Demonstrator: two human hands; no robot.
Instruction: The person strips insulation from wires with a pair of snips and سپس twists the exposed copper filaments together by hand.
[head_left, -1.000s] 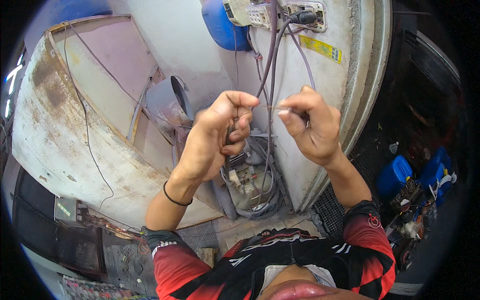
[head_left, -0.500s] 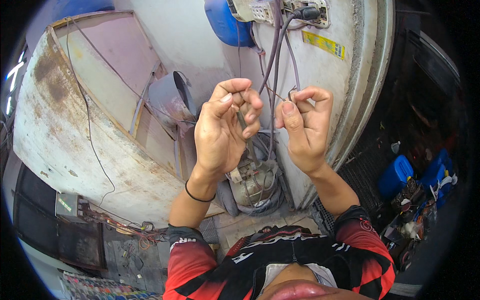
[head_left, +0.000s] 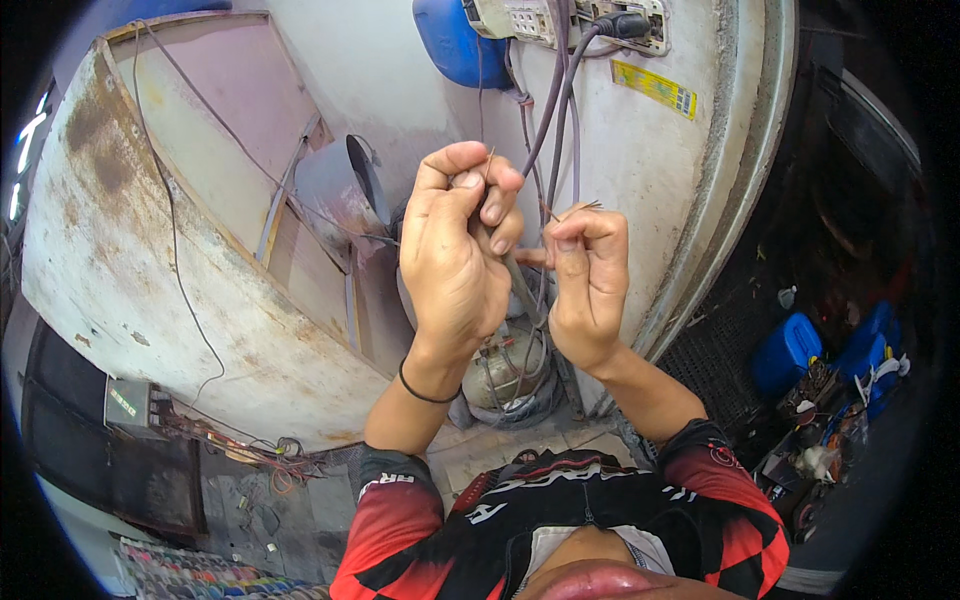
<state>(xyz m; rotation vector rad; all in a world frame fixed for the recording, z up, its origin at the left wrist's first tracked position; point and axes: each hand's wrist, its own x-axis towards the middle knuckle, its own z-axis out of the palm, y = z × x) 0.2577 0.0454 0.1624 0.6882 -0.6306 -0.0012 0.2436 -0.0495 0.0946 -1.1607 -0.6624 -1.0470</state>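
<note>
In front of the wall my left hand (head_left: 450,240) is raised with its fingers curled. A thin copper-coloured wire end (head_left: 490,160) pokes up by its fingertips. A grey cable (head_left: 522,290) runs down from this hand's palm. Close by on the right, my right hand (head_left: 585,280) pinches with thumb and bent index finger. Dark thin wire strands (head_left: 590,206) stick out above that pinch. How the strands and the cable join is hidden by the fingers. Below the hands a grey motor-like machine (head_left: 505,370) stands with cables coiled round it.
Wall sockets (head_left: 640,25) with a black plug and hanging cables (head_left: 557,110) are above the hands. A large worn white panel box (head_left: 180,260) fills the left, with a grey round duct (head_left: 340,185) beside it. Blue jugs (head_left: 787,355) and clutter lie at the lower right.
My right hand has moved left and slightly down, nearer my left hand. My left hand has shifted a little right and up, its fingers curling closer together.
</note>
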